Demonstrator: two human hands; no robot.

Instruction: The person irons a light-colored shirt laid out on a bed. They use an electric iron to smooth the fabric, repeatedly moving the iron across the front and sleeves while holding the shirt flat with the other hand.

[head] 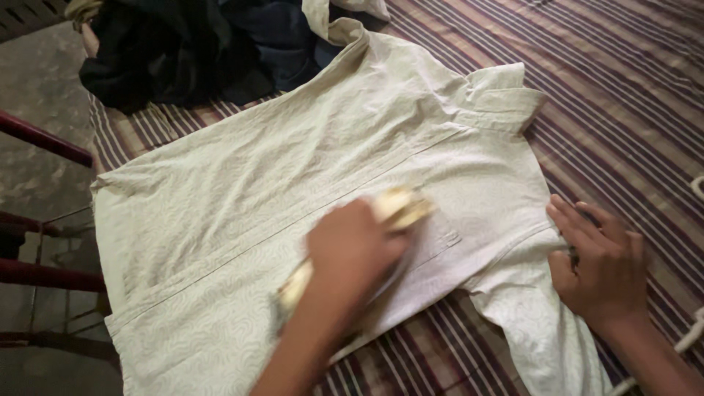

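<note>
A pale cream shirt with a faint swirl pattern lies spread flat, front up, across a striped maroon-and-tan bed cover, its collar toward one o'clock and its hem toward eight o'clock. The left hand sits on the shirt's middle, just below the button placket, with its fingers clenched around a blurred, cream-yellow object that pokes out toward one o'clock and again behind the wrist toward seven o'clock; motion blur hides what kind of thing it is. The right hand rests at four o'clock from the shirt's centre, where the short sleeve meets the body, its fingers released and laid flat, pressing the cloth edge against the bed cover. A heap of dark clothes lies at eleven o'clock, touching the shirt's upper sleeve. Dark red metal bars of a frame show at nine o'clock, beside a grey floor.
</note>
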